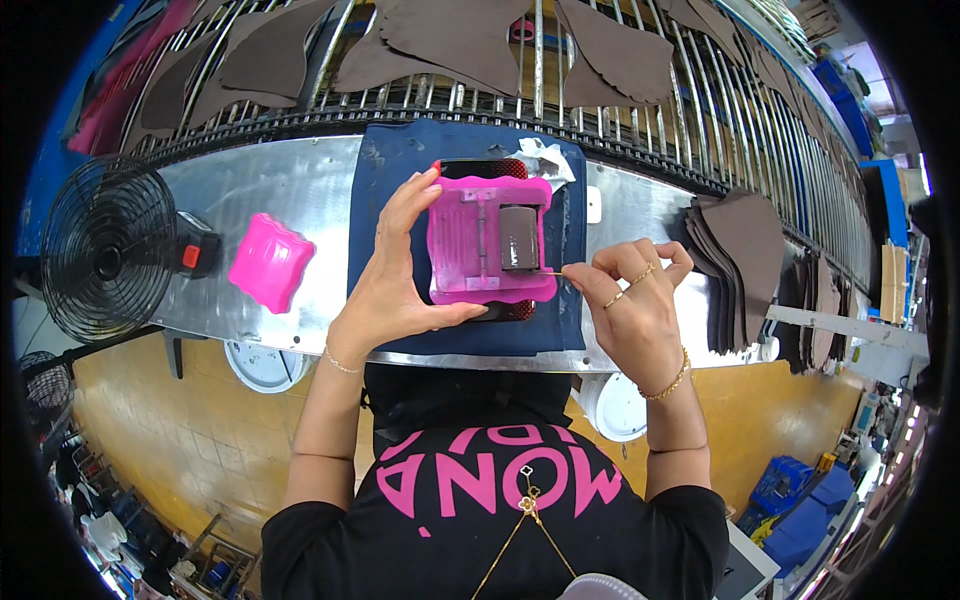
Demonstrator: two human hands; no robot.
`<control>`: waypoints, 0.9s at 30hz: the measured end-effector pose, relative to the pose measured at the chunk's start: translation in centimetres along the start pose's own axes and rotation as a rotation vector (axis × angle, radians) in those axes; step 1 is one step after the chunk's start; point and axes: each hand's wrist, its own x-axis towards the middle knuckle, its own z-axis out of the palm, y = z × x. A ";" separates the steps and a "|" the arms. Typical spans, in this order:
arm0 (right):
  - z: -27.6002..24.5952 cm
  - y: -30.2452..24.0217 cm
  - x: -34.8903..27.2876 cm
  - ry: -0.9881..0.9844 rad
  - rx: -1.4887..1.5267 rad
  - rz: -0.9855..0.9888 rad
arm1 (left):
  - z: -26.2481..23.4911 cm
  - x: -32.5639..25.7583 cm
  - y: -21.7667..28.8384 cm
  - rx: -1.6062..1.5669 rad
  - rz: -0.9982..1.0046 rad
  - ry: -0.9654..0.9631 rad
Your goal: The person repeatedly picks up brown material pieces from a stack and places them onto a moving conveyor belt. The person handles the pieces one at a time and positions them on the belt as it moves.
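Note:
A pink plastic box [455, 240] with wavy edges lies on the dark blue mat in front of me. Inside it are a thin crossbar and a dark brown block or roller [519, 238] with a shiny top. My left hand [395, 265] grips the box from its left side, fingers at the far edge and thumb along the near edge. Between thumb and finger, my right hand [635, 300] pinches a thin light-coloured stick [548, 273], whose tip reaches the block's near edge. Beneath the box, a black object with a red dotted pattern [515, 312] shows partly.
A pink wavy-edged lid [271, 262] and a black fan [108, 248] stand left on the metal table [335, 180]. Crumpled white paper [546, 160] lies on the mat [400, 150]. Stacked brown pieces [735, 265] are at right. Beyond runs a barred rack [540, 60] carrying brown pieces.

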 end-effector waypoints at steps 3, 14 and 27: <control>0.0 -0.2 -0.1 -0.011 -0.031 0.001 | 0.2 0.1 0.1 0.003 -0.001 0.001; 0.6 -0.7 -0.1 0.015 -0.001 0.021 | 0.5 0.0 -0.1 -0.026 -0.011 0.005; 0.4 -0.2 -0.4 0.030 -0.027 0.047 | 0.8 0.2 -0.3 -0.026 -0.007 0.002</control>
